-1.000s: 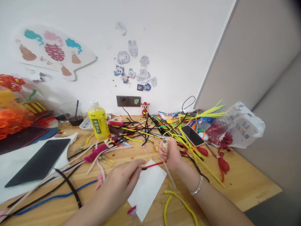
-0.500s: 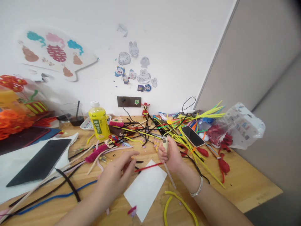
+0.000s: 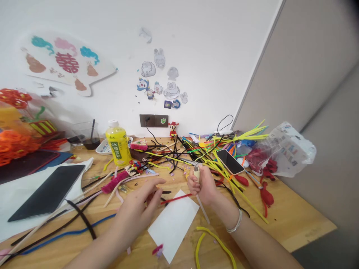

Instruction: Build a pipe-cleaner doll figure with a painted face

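My right hand (image 3: 203, 184) is closed around a cream lighter (image 3: 196, 175) with its metal top upward; no flame can be made out. A translucent stick (image 3: 203, 210) slants down from beneath the same hand, apparently in its grip. My left hand (image 3: 144, 200) hovers at the left of a white paper sheet (image 3: 174, 226), half curled, with index finger and thumb apart; its palm is hidden. Between the hands runs a thin red strip (image 3: 176, 198) across the paper's top. Whether either hand touches it, I cannot tell.
Pipe cleaners (image 3: 221, 172) lie tangled behind my right hand, with a phone (image 3: 230, 161), red balloons (image 3: 266, 196) and a plastic bag (image 3: 291, 153). A yellow drink bottle (image 3: 117, 144) and a cup (image 3: 88, 138) stand at the back left. A black tablet (image 3: 47, 192) lies left.
My right hand and the lighter have dipped very slightly. Otherwise both hands and the things on the table look the same.
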A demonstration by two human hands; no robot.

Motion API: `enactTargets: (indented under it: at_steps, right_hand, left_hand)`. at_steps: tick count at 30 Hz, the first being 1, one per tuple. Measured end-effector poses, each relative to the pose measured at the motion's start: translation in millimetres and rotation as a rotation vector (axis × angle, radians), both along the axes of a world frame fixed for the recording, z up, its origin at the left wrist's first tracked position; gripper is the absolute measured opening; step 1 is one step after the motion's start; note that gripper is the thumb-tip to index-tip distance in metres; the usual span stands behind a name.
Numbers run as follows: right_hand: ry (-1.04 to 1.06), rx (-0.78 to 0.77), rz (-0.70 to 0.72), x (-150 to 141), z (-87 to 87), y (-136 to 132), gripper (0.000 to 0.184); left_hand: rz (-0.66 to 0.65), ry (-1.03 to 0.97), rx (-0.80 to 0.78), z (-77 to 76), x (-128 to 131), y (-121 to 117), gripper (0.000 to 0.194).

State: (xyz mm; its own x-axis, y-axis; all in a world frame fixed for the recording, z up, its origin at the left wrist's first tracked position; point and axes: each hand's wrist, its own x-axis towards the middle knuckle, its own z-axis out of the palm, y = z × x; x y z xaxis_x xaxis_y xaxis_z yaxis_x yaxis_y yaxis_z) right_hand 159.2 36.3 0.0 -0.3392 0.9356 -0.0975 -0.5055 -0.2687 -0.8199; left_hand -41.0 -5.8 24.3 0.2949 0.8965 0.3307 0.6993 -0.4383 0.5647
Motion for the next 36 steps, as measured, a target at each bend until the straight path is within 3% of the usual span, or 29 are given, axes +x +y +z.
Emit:
enactTargets:
  at_steps: [16,25,30,33,36]
  right_hand:
    - [0.075,-0.005,0.039,3.6,-0.7,5.7,0.047]
    - [0.16,0.136,0.027,-1.2,-1.2,2.3,0.036]
    - [0.269,0.131,0.033,-8.0,4.1,-4.5,0.038]
    - [0.332,0.102,0.098,-12.0,7.7,-11.1,0.037]
    - [0.326,0.116,0.126,-16.1,9.0,-17.5,0.027]
  left_hand:
    - [-0.022,-0.009,-0.041,1.0,0.8,-0.1,0.033]
    - [-0.03,-0.008,-0.107,2.5,2.4,-2.4,0.035]
    - [-0.19,-0.039,-0.143,2.5,4.3,-1.4,0.029]
    - [-0.245,-0.08,-0.243,-1.3,8.1,-1.3,0.03]
    - [-0.187,-0.169,-0.419,-5.7,13.9,-2.9,0.03]
